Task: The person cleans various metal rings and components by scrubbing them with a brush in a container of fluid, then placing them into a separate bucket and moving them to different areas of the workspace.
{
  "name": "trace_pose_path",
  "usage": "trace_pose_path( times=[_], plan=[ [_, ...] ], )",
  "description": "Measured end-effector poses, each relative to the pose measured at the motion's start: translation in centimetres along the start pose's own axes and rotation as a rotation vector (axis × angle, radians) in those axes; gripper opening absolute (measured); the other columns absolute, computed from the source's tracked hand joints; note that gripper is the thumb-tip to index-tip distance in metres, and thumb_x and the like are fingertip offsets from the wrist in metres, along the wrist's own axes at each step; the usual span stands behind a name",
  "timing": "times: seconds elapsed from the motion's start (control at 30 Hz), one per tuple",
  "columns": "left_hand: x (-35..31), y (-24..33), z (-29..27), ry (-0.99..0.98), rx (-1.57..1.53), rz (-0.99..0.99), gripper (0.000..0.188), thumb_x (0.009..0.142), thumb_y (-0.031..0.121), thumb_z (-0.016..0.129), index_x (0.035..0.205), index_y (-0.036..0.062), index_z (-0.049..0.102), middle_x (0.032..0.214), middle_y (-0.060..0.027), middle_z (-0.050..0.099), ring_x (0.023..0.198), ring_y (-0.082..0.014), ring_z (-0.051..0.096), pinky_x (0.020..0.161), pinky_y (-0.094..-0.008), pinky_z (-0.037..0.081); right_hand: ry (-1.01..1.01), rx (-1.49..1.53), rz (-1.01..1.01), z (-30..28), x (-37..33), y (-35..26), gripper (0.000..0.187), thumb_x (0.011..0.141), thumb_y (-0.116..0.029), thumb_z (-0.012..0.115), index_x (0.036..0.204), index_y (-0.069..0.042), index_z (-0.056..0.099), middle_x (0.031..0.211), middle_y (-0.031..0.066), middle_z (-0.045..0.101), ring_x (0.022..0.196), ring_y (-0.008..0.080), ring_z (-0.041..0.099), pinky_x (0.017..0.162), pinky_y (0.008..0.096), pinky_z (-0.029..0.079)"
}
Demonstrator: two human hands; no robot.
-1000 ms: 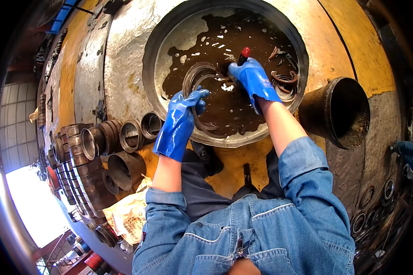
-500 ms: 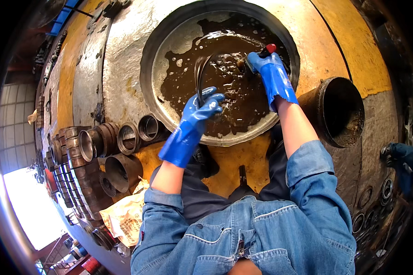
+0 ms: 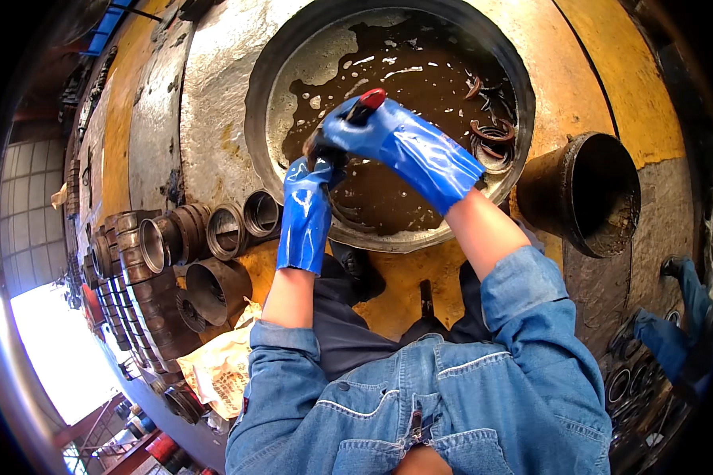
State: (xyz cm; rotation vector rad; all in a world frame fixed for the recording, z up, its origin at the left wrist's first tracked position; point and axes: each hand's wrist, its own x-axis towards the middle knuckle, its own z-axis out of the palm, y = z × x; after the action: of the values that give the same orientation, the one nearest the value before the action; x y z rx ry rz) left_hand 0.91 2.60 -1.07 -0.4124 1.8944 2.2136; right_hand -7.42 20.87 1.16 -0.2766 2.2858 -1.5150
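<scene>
Head view: grey and yellow floor (image 3: 150, 134) plates spread beneath the other things.
Basin (image 3: 258, 119): round, dark-rimmed, holding murky brown liquid with pale foam.
Drum (image 3: 543, 194): rusty, open-mouthed, just beside the basin's right near edge.
Paper bag (image 3: 218, 372): crumpled, well apart from the basin's left near edge.
Dark ring (image 3: 347, 214): inside the basin's left near edge, mostly covered, so its tilt I cannot tell.
Right hand (image 3: 360, 128): blue-gloved, reaching across to the basin's left half, gripping a red-tipped tool (image 3: 362, 111).
Left hand (image 3: 305, 186): blue-gloved, over the basin's left near rim, fingers curled around the dark ring; their tips are hidden.
Tool's long axis: slanting through the right fist; the red end juts above it toward the basin's far edge, the dark end points toward the left near rim, close against the left hand. Whether it touches the ring I cannot tell.
Curved pieces (image 3: 495, 133): brown, beside the basin's right rim.
</scene>
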Motion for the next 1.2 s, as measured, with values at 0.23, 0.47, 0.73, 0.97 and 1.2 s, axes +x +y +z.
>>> trace_pose_path(
  times=[0.23,0.47,0.73,0.97,1.2],
  plan=[
    [-1.1,1.4,-0.5,0.040,0.033,-0.089,0.030,0.098,0.015,0.067,0.118,-0.0068,0.069,0.107,-0.0155,0.075,0.090,-0.0198,0.070,0.087,-0.0331,0.057,0.286,0.056,0.337,-4.0,-1.5,3.2,0.052,0.091,-0.049,0.066,0.107,-0.001,0.061,0.091,0.0058,0.067,0.074,0.0174,0.064,0.071,0.0308,0.053],
    [-0.3,0.5,-1.0,-0.065,0.060,0.064,0.031,0.097,0.012,0.066,0.124,-0.0014,0.070,0.107,-0.0107,0.075,0.095,-0.0194,0.070,0.087,-0.0327,0.057,-0.057,-0.079,-0.132,-1.0,-1.5,-3.9,0.031,0.090,-0.040,0.069,0.094,-0.009,0.071,0.082,0.0071,0.072,0.072,0.0137,0.063,0.070,0.0304,0.053],
    [-1.4,1.9,0.0,-0.061,0.028,-0.073,0.036,0.097,0.012,0.069,0.127,-0.0073,0.065,0.114,-0.0169,0.075,0.088,-0.0172,0.066,0.088,-0.0317,0.054,0.345,0.092,0.420,-4.3,-1.2,4.2,0.035,0.088,-0.036,0.063,0.082,-0.003,0.075,0.082,0.0108,0.075,0.080,0.0226,0.071,0.081,0.0351,0.053],
    [0.1,2.2,1.1,-0.408,-0.168,-0.333,0.045,0.104,0.027,0.062,0.133,-0.0072,0.061,0.104,-0.0137,0.075,0.073,-0.0142,0.066,0.075,-0.0303,0.056,0.295,-0.058,0.539,-5.1,-2.1,6.4,0.041,0.080,-0.031,0.073,0.103,0.002,0.074,0.095,0.0222,0.075,0.093,0.0330,0.075,0.085,0.0406,0.055],
    [-1.6,0.6,4.5,-0.400,-0.198,-0.006,0.044,0.101,0.014,0.067,0.139,-0.0064,0.056,0.117,-0.0171,0.071,0.092,-0.0214,0.070,0.089,-0.0391,0.059,0.675,0.195,0.278,-7.2,-5.8,4.3,0.040,0.084,-0.035,0.068,0.097,0.002,0.072,0.080,0.0152,0.071,0.075,0.0253,0.068,0.075,0.0391,0.054]
  ],
)
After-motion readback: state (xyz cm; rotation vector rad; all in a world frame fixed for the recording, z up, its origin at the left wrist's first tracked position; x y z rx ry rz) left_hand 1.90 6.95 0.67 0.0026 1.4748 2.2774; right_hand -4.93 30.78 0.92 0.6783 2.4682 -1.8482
